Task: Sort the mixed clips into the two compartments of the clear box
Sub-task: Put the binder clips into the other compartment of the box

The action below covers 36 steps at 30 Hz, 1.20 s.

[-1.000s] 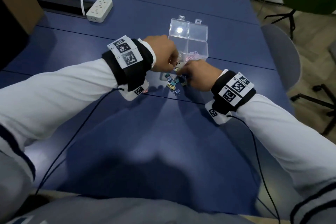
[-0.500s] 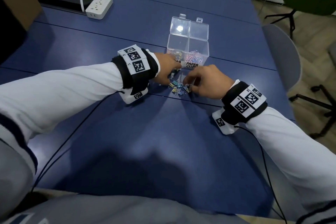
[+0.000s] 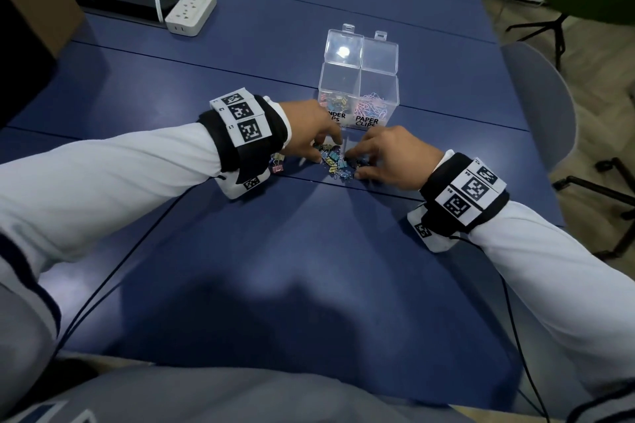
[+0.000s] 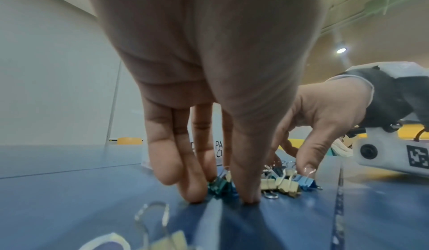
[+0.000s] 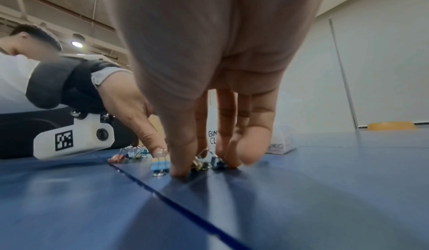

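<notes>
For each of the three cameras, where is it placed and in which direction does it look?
Head: above, facing forward and down at clear box and both sleeves.
Left wrist: low over table, along left hand toward right hand.
Right wrist: low, along right hand toward left hand.
Shared: binder clips pile, seen in all.

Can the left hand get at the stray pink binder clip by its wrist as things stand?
Probably yes. The pink binder clip lies bare on the table, nothing on it, but tucked beside the wrist strap; the left hand, fingers down in the clip pile, would have to draw back.
</notes>
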{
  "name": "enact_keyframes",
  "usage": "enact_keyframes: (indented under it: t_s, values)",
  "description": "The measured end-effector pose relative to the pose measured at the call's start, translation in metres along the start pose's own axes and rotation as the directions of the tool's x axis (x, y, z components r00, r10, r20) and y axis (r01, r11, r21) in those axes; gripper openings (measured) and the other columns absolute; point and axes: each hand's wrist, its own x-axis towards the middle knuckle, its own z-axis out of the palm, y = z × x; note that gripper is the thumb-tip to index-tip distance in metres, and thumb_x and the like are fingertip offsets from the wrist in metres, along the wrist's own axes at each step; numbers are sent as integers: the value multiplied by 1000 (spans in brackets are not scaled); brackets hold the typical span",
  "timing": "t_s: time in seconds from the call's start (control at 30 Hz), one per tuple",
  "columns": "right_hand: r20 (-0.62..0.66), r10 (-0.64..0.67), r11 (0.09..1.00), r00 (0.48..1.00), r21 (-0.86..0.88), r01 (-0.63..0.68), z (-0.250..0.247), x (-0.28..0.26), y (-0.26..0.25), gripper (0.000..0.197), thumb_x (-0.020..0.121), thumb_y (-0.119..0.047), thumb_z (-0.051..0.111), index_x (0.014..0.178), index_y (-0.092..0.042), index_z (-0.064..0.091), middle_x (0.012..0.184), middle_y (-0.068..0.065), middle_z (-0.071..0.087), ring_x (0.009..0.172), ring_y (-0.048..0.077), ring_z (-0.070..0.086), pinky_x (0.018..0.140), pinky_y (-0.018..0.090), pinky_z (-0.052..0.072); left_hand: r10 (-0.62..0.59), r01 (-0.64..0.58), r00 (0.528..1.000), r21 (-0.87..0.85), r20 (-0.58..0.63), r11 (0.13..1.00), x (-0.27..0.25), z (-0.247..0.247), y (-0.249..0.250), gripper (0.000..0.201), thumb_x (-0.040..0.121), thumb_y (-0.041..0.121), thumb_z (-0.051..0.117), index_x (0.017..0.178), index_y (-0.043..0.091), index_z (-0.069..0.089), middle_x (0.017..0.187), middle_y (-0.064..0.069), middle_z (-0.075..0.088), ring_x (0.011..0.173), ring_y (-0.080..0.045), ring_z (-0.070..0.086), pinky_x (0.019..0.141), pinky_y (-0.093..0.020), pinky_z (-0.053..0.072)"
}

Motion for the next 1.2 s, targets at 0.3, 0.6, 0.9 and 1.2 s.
enact_keyframes:
  t_s: [0.3,0.6,0.9,1.2]
  values:
    - [-82,37,999,996,-9,-38,-1,1,-3,27,86,-12,61,110,-19,71,99,6,70,92,23,62,80,26,45,-31,26,998,-101,-50,995,-4,5,-5,21,81,29,72,99,21,64,80,7,65,75,-15,59,73,-28,50]
    - [-431,69,964,900,261,51,-46,12,-19,18,81,-15,68,98,-19,75,86,0,74,73,13,65,78,22,53,-28,19,998,-164,-58,986,-14,6,-12,12,80,21,72,90,21,65,77,9,65,73,-13,61,74,-28,51]
    - [-423,212,944,881,321,-73,-59,72,-5,21,81,-12,69,101,-18,73,89,2,71,65,0,57,62,-3,41,-41,17,994,-229,-101,973,-21,0,-12,9,79,25,74,87,21,71,64,21,60,62,8,55,62,-14,43]
    - [-487,185,953,853,302,-34,-50,50,6,23,80,-21,72,103,-21,72,98,-3,70,85,11,65,82,18,47,-148,54,934,-282,-324,958,-22,-65,-20,13,77,31,75,88,24,72,72,15,67,72,-6,65,78,-23,50]
